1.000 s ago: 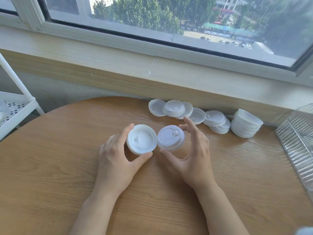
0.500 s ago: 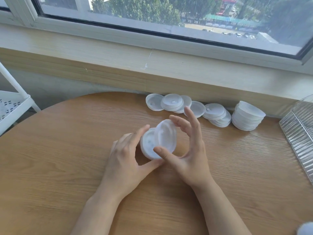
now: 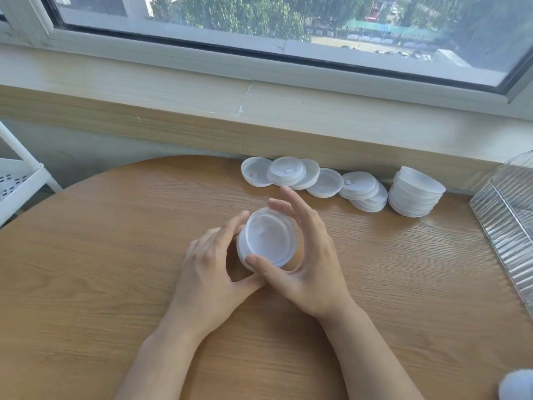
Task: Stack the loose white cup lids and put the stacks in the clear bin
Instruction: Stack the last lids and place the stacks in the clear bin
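I'm seeing both hands pinching the two nested lids [image 3: 266, 239] above the table [image 3: 115, 255]: right hand [image 3: 305, 255] by thumb and fingers, left hand [image 3: 213, 264] bracing the rim. Lids tilting, hollow side facing me. Clear bin [image 3: 507, 226] sitting well right, so right hand's nearer.

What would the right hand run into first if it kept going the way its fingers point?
Probably the loose lids by the wall. The right hand holds the nested lids, fingers aimed up-left toward that row. Depth is unclear; it might pass over them.
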Motion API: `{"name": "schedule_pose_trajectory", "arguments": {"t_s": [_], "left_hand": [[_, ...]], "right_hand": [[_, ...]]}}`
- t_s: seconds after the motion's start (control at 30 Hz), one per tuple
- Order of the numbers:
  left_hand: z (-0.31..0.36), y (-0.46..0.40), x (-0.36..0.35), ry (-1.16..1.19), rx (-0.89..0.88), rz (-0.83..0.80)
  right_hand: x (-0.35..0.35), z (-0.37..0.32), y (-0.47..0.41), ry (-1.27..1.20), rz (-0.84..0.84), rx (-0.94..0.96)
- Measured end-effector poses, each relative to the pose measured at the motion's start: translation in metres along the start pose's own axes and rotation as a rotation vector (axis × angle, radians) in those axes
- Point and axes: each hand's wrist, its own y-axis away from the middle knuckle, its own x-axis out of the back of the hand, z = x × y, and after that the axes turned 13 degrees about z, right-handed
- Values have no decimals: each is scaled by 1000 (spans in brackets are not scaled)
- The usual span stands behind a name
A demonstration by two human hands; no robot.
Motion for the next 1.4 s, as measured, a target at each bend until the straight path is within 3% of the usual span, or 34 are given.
{"name": "schedule_pose_trajectory", "arguments": {"t_s": [0.23,0.47,0.97,1.17,1.4], "left_hand": [[-1,1,3,-1,31,-12],[-3,0,14,110,106,-57],[-4,-3,13,33,72,-83],[0,-4,14,8,86,-88],[0,-2,12,-1,97,-49]], "right_hand": [[0,-1,0,10,-142,-102],[13,5,-3,-61,-99,-175],[15,7,-5,30,-243,-231],[15,7,-4,14,-222,-256],[6,11,-2,96,-205,-180]]}}
